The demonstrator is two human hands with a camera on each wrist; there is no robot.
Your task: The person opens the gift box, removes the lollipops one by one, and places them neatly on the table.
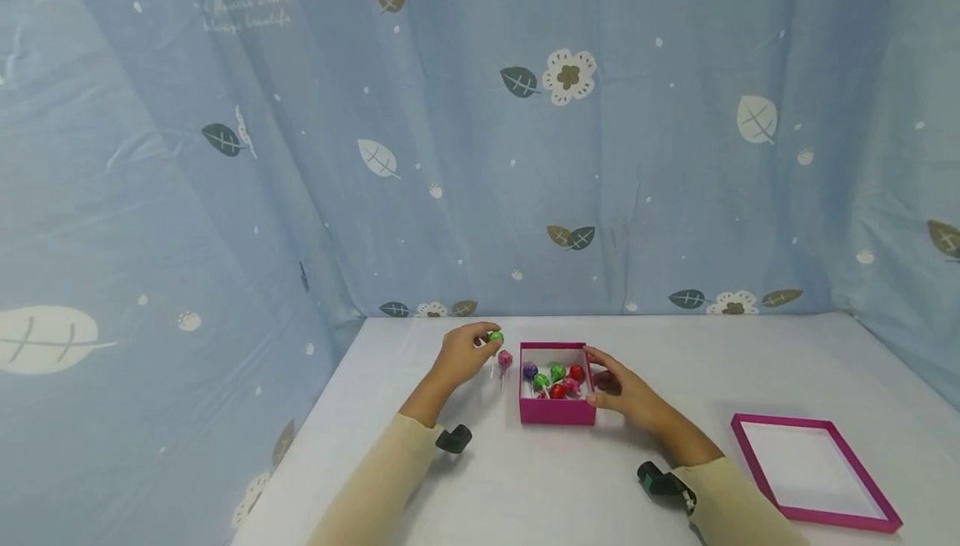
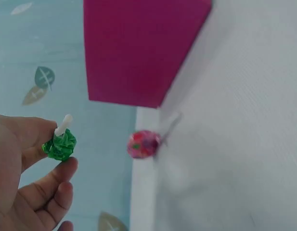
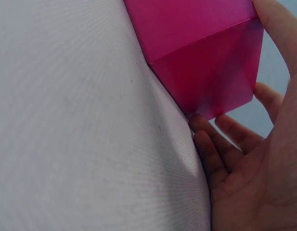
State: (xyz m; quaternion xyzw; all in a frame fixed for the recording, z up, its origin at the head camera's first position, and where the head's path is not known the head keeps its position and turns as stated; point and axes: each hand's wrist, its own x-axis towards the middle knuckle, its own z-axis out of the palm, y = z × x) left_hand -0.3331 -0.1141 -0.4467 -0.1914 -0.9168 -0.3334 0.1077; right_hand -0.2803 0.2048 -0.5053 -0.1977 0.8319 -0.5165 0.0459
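Note:
Between thumb and fingertips my left hand [image 1: 463,353] pinches a green lollipop [image 2: 60,144], its white stick showing in the left wrist view. A pink lollipop [image 1: 505,358] lies on the table just below that hand, left of the box. The open magenta box [image 1: 557,413] has a white inside and holds several lollipops [image 1: 557,372] in green, red, pink and purple wrappers. My right hand [image 1: 626,392] grips the box's right side, thumb at the near corner and fingers toward the far one. In the right wrist view, fingers [image 3: 235,139] lie along the magenta wall.
A magenta-rimmed lid [image 1: 817,521] lies on the white table [image 1: 540,496] at the right, its white inside facing up. Blue curtains [image 1: 480,129] with leaf and flower prints hang behind the table and at both sides.

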